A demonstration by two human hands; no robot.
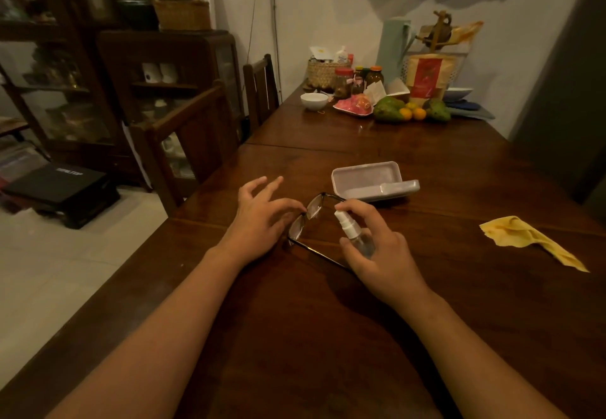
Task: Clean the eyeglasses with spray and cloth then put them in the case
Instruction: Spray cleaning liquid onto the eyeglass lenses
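Your left hand [262, 218] pinches the eyeglasses [306, 218] at the bridge between thumb and forefinger, your other fingers spread and lifted. The frame stands tilted above the wooden table [328, 336], one temple arm running back under your right hand. Your right hand [377, 248] is wrapped around a small clear spray bottle [352, 233], forefinger resting on top of the white pump, the nozzle aimed at the lens nearest it. The two hands are close together, the glasses between them. Just beyond your right hand lies the pale case [370, 181], lid open. Well off to the right of that hand, a crumpled yellow cloth [521, 236] rests on the table.
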